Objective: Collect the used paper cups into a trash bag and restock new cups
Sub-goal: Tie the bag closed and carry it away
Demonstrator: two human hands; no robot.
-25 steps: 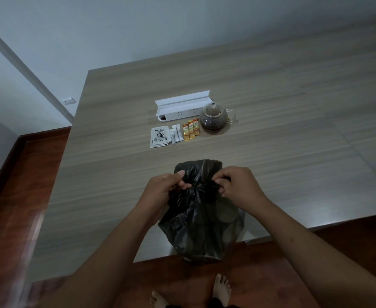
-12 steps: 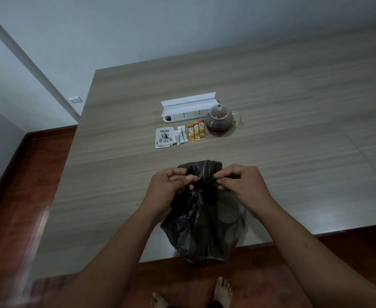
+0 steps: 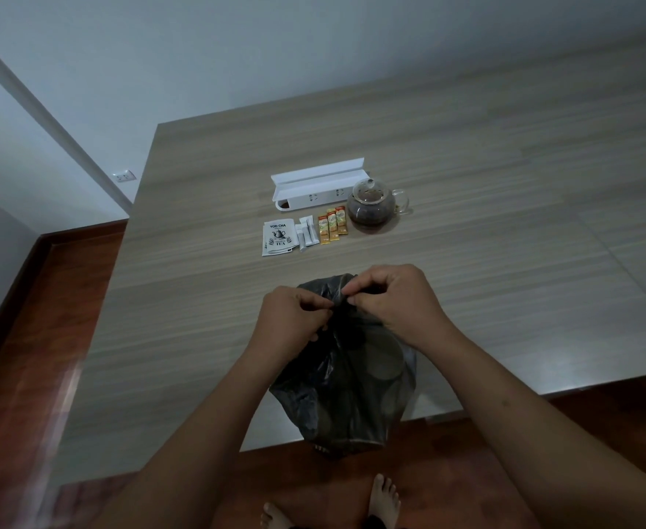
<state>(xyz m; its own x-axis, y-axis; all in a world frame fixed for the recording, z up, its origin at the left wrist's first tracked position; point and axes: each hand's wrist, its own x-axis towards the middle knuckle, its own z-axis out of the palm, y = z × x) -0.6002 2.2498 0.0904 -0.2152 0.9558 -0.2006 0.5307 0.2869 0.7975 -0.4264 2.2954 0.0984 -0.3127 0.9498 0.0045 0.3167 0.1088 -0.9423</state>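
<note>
We stand at a wide grey-brown wood-grain bench [image 3: 466, 185] set against a pale wall, with red-brown wooden floor [image 3: 46, 337] showing at the left and under our bare feet.

Our left hand [image 3: 294, 318] is closed, its fingertips pinching the gathered neck of the thin, dark, half-transparent plastic trash bag [image 3: 346, 395]. Our right hand [image 3: 393, 299] is closed too, thumb and forefinger nipping the same bunched plastic just beside the left fingers, so the 2 hands almost touch at the top of the bag. The bag hangs from that pinch at the near edge of the bench, its lower part dropping below the edge in front of the floor. Round cup shapes [image 3: 380, 360] show dimly through the plastic; we cannot count them.

Farther out on the bench, well apart from the bag, lies a row of small things: a white tea packet printed "YOD CHA" [image 3: 278, 237], white stick sachets [image 3: 308, 235] just beside it, then 3 orange stick sachets [image 3: 332, 224]. To their right sits a round clear glass teapot holding dark tea [image 3: 371, 205], lid on, handle to the right. Behind the sachets stands a long white box-shaped power strip with its lid raised [image 3: 315, 185]. A white wall socket [image 3: 124, 176] sits low on the wall at the left.
</note>
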